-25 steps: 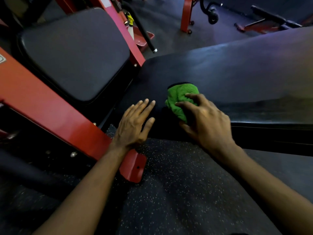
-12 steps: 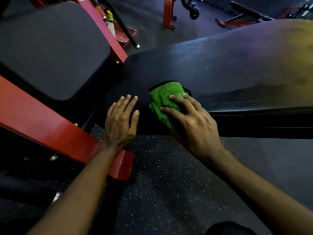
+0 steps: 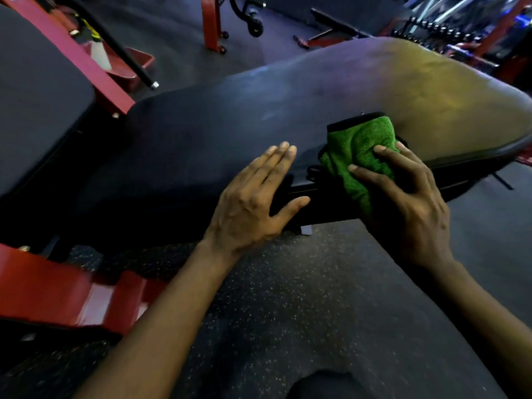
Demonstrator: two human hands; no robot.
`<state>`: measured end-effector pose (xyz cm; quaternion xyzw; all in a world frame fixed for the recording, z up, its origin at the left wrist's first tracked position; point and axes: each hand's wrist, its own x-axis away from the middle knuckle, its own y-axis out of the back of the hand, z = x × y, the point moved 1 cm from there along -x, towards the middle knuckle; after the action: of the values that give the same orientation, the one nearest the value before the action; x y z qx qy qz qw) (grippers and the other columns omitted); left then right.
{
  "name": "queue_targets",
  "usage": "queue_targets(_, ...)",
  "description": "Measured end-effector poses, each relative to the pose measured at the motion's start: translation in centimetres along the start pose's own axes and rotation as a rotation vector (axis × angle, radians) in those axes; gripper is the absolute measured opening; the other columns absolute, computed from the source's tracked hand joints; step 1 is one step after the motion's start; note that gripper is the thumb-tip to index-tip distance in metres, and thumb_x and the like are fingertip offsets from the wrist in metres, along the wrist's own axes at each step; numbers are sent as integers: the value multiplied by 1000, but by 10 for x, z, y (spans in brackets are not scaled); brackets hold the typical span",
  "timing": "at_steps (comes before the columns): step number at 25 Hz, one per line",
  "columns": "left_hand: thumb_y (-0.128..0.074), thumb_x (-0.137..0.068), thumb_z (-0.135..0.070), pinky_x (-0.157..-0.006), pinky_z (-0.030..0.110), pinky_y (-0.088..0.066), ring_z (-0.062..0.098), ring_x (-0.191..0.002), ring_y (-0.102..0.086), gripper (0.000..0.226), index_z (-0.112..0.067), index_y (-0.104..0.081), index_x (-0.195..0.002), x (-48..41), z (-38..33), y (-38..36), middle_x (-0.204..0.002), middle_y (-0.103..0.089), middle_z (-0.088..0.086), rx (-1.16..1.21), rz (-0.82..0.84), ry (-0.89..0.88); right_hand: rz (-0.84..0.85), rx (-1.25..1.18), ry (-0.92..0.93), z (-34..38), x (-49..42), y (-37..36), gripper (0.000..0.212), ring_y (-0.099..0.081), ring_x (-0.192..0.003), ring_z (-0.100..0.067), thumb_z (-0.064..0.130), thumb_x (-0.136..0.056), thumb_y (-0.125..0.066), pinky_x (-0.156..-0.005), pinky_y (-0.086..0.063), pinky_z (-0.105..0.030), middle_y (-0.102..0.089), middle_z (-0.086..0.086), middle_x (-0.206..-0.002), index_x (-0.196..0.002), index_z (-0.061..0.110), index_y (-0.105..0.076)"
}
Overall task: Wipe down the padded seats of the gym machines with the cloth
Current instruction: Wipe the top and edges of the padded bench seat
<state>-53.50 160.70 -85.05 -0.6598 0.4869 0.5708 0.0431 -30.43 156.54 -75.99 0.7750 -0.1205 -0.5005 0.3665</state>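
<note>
Wiping the bench pad (image 3: pixel 230 116), the green microfibre cloth (image 3: pixel 359 145) is gripped at its near edge by the right hand (image 3: pixel 408 208), fingers curled; just left of them, the left hand (image 3: pixel 253 203) is laid flat, fingers straight, likely for bracing.

Bunched green cloth (image 3: pixel 359 145) draped over near edge of long black padded seat (image 3: pixel 230 122), dull sheen

Black padded bench (image 3: pixel 230 122), green cloth (image 3: pixel 359 142) on near edge, left hand (image 3: pixel 250 205) seemingly resting alongside

Nothing legible shows on the padded seat (image 3: pixel 230 125), cloth (image 3: pixel 359 139) or red frame (image 3: pixel 43 289).
</note>
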Motion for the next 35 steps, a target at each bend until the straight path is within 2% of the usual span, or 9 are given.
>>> queue_targets(2, -51, -98, -60, -117, 35, -37, 17, -145, -38, 74, -9, -41, -151, -6, -4, -11, -155, -42, 6, -40, 59, -5, 17, -69, -73, 7, -2, -3, 40, -38, -143, -35, 23, -89, -69, -111, -42, -51, -49, -14, -145, -129, 18, -68)
queue_targets(7, -51, -97, -62, -113, 35, -41, 16, -140, -45, 70, -12, -49, -146, -3, -4, -21, -150, -49, 4, -89, 3, 6, 114, -51, -32, -10, -8, 20, 41, -44, -138, -31, 27, -88, -69, -111, -41, -39, -50, -11, -143, -129, 20, -67)
queue_targets(12, -52, -95, -64, -117, 35, -37, 15, -142, -41, 73, -11, -49, -146, -7, -14, -18, -150, -49, 5, -16, 30, 78, -19, 18, -348, -62, -6, 57, 42, -45, -133, -26, 18, -85, -76, -104, -44, -38, -47, -12, -142, -126, 15, -66)
queue_targets(15, -53, -93, -66, -118, 35, -36, 15, -143, -40, 77, -10, -48, -146, -22, -36, -22, -151, -48, 6, 27, 49, 52, -51, 0, -332, -36, -13, 37, 39, -49, -130, -26, 24, -85, -74, -105, -46, -41, -52, -9, -139, -123, 19, -69)
queue_targets(20, -52, -96, -61, -120, 30, -30, 15, -145, -37, 74, -11, -43, -150, -32, -49, -36, -154, -43, 5, 48, 100, 23, 61, 1, -219, -17, -22, 25, 41, -46, -132, -30, 29, -83, -71, -104, -38, -31, -53, -6, -140, -124, 23, -70)
queue_targets(24, -53, -99, -54, -119, 34, -33, 14, -144, -39, 64, -13, -46, -149, -31, -54, -35, -152, -46, 3, 94, 81, 97, 116, 54, -326, -45, -25, 53, 41, -47, -131, -29, 26, -84, -74, -96, -43, -34, -51, -6, -141, -124, 24, -69)
queue_targets(28, -50, -98, -57, -122, 36, -26, 15, -149, -29, 73, -10, -38, -152, -52, -81, -24, -157, -38, 6, 163, 245, 177, 112, 70, -491, -57, -45, 63, 43, -49, -128, -28, 30, -84, -69, -102, -46, -38, -52, -7, -139, -126, 26, -68)
queue_targets(32, -53, -97, -53, -125, 38, -17, 18, -153, -18, 78, -7, -28, -156, -79, -111, -34, -164, -24, 8, 222, 430, 130, 321, 78, -438, -42, -51, 59, 49, -40, -131, -33, 31, -84, -64, -106, -41, -43, -50, -9, -140, -132, 30, -65)
queue_targets(35, -47, -104, -45, -125, 37, -13, 15, -154, -12, 70, -10, -21, -158, -85, -114, -30, -166, -17, 5, 226, 508, 183, 477, 61, -325, -75, -59, 87, 52, -41, -131, -36, 22, -80, -64, -102, -45, -48, -50, -11, -139, -132, 29, -64)
